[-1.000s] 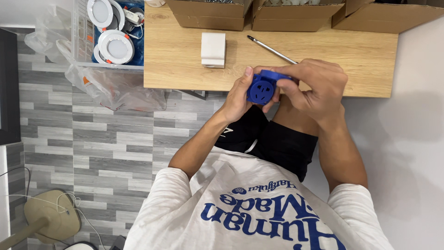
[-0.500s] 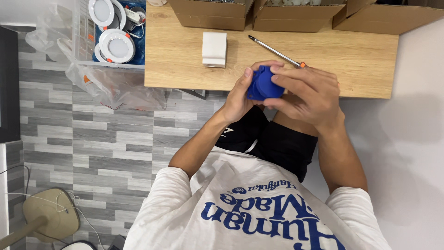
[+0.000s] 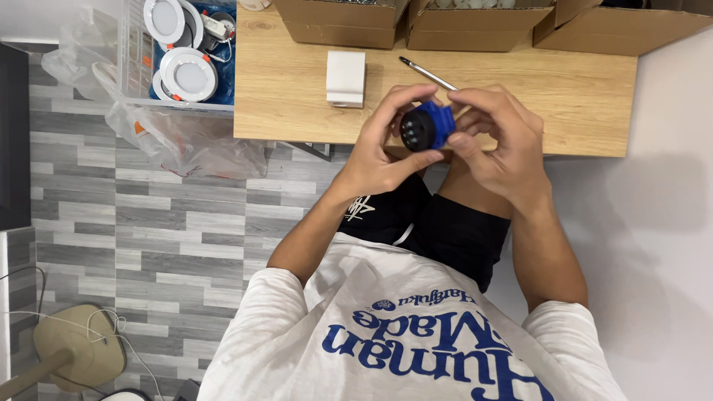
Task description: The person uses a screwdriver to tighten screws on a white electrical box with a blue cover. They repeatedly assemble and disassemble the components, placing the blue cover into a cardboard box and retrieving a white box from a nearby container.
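Both of my hands hold a small blue round part with a black face (image 3: 425, 127) just above the front edge of the wooden table (image 3: 297, 89). My left hand (image 3: 386, 148) cups it from the left, thumb under it. My right hand (image 3: 497, 141) grips it from the right, fingers curled over its top. A screwdriver (image 3: 427, 73) lies on the table just behind my hands. A small white box (image 3: 346, 78) sits to the left of it.
Three cardboard boxes (image 3: 342, 18) line the table's back edge. A clear bin with round white lamps (image 3: 186, 70) stands at the left, over crumpled plastic bags (image 3: 186, 141). A fan base (image 3: 78, 345) stands on the grey tiled floor.
The blue part has been turned in my hands, so its black face now shows. My right hand's fingers have shifted over its top.
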